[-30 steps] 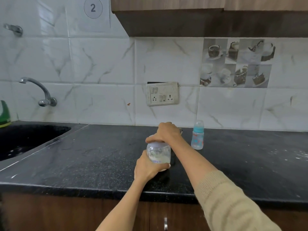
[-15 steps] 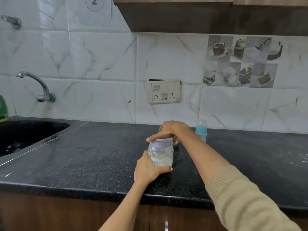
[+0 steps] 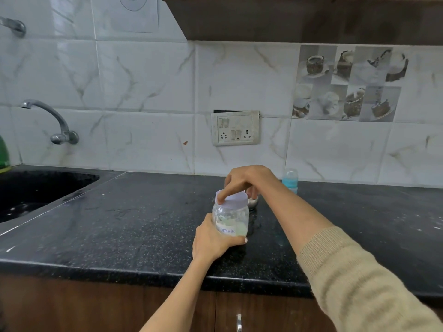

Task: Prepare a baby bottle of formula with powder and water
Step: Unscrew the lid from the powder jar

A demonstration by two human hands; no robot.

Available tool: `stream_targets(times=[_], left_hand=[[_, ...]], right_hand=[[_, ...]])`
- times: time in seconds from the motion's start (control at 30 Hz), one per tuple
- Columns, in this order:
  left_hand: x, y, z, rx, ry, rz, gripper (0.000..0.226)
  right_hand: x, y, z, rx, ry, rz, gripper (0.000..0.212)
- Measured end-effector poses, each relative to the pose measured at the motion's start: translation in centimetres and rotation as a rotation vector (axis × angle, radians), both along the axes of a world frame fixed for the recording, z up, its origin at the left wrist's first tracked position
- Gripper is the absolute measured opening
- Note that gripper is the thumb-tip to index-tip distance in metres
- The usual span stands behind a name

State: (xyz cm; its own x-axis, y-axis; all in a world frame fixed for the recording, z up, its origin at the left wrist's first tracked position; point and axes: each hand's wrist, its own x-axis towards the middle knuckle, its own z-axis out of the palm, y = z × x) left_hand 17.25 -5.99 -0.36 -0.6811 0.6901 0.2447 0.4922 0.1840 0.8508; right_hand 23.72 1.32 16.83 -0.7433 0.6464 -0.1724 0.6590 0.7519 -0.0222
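A clear plastic jar (image 3: 232, 220) labelled "formula", part full of pale powder, stands on the black countertop (image 3: 134, 224). My left hand (image 3: 212, 240) grips its lower body from the near side. My right hand (image 3: 244, 182) comes over the top and holds the jar's pale lilac lid (image 3: 233, 200) with curled fingers and thumb. Behind my right forearm, by the wall, a baby bottle (image 3: 290, 179) with a light blue collar and clear cap stands upright. Right behind the jar sits a small glass vessel (image 3: 253, 202), mostly hidden by my right hand.
A black sink (image 3: 36, 190) is set into the counter at the left, under a steel tap (image 3: 50, 121). A green object (image 3: 3, 152) shows at the left edge. A socket plate (image 3: 236, 128) is on the tiled wall. White powder specks lie at the counter's far right.
The jar has shifted slightly toward me and the lid now shows more beneath my right hand. The view has tilted down a little. My left hand keeps its grip.
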Motion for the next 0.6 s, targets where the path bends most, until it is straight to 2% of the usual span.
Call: stream_targets(times=[0.1, 0.2, 0.3, 0.43, 0.47, 0.53, 0.6], left_hand=[[0.04, -0.04, -0.06, 0.01, -0.016, -0.003, 0.088], [0.1, -0.08, 0.04, 0.009, -0.024, -0.004, 0.09], [0.15, -0.13, 0.12, 0.0, -0.026, 0.0, 0.091], [0.14, -0.26, 0.04, 0.002, -0.027, 0.001, 0.088], [0.14, -0.28, 0.03, 0.005, -0.03, -0.003, 0.088], [0.13, -0.29, 0.0, 0.004, -0.031, -0.008, 0.087], [0.12, -0.3, 0.02, 0.003, -0.03, -0.007, 0.088]], right_hand=[[0.27, -0.17, 0.26, -0.08, 0.01, 0.081, 0.059], [0.21, -0.49, 0.37, -0.099, -0.006, 0.106, 0.075], [0.03, -0.73, 0.45, -0.001, -0.051, 0.019, 0.088], [-0.18, -0.61, 0.41, -0.019, -0.038, 0.049, 0.06], [-0.22, -0.59, 0.48, -0.06, -0.041, 0.081, 0.06], [-0.32, -0.64, 0.59, -0.115, -0.057, 0.115, 0.071], [-0.48, -0.76, 0.46, -0.084, -0.073, 0.085, 0.088]])
